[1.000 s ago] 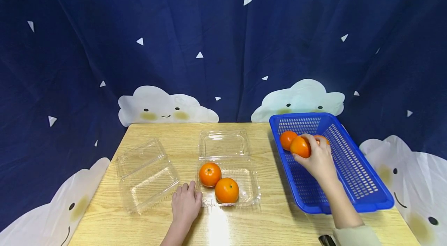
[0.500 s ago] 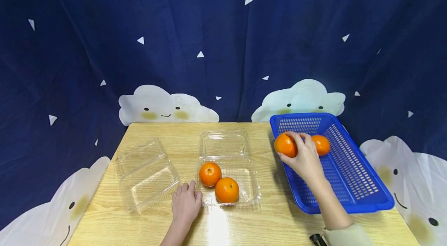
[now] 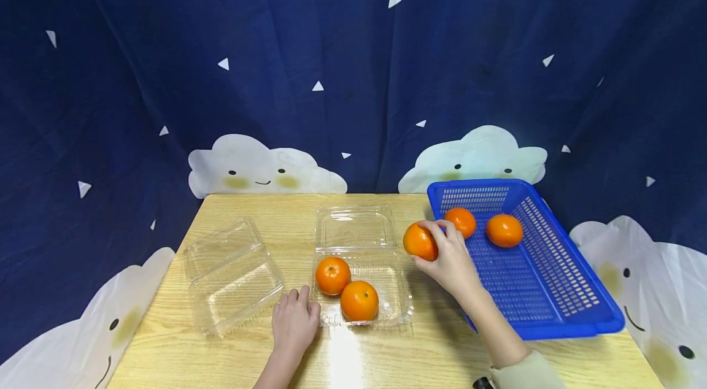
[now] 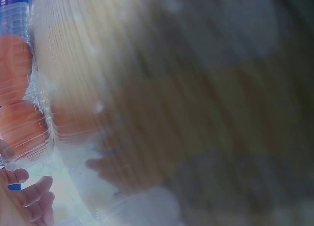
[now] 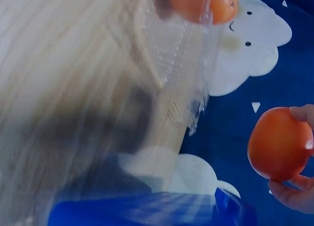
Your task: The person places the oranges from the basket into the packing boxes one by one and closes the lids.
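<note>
My right hand (image 3: 450, 260) grips an orange (image 3: 420, 241) between thumb and fingers, held above the table between the blue basket (image 3: 580, 332) and the middle clear plastic container (image 3: 394, 278). The right wrist view shows the same orange (image 5: 279, 143) at its right edge. Two oranges sit in the middle container, one at the back left (image 3: 332, 275), one nearer the front (image 3: 359, 301). My left hand (image 3: 295, 320) rests, fingers relaxed, at that container's front left corner; whether it touches the wall I cannot tell. In the left wrist view its fingers (image 4: 37, 199) are beside the container.
Two more oranges lie in the basket, one by its left wall (image 3: 461, 223) and one further right (image 3: 504, 230). A second clear container (image 3: 234, 281), lid open, lies on the left of the wooden table (image 3: 282, 211). A dark blue curtain (image 3: 353, 70) hangs behind.
My right hand has lifted the orange out of the basket and carried it left, past the basket's left rim. The left hand and both containers have stayed in place.
</note>
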The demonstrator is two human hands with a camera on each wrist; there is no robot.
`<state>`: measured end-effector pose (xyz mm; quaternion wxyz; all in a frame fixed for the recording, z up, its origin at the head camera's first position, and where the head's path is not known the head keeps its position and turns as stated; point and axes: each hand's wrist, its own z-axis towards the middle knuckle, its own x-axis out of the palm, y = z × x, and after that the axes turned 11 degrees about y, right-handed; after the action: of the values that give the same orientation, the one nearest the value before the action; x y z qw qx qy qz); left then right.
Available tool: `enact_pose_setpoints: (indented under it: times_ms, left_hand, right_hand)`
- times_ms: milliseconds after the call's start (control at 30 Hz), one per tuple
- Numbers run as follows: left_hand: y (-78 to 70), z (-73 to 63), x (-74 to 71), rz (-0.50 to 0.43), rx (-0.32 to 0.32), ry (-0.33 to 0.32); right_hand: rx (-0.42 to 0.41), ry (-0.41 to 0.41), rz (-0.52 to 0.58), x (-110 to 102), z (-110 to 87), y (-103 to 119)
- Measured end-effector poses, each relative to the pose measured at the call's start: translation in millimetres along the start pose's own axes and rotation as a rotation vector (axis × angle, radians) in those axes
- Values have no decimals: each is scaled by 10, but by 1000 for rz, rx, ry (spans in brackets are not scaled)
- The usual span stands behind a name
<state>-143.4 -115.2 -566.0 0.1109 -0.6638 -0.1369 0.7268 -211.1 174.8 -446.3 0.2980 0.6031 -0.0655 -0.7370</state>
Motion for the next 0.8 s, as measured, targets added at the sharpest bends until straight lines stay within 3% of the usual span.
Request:
enact_pose_setpoints:
  times_ms: [500, 800]
  left_hand:
    - [-2, 11, 10, -1, -9, 0]
    - [-5, 7, 11, 2, -2, -9]
  right_hand:
    - [-70, 46, 19, 391, -31, 105]
    - [-57, 90, 19, 550, -47, 165]
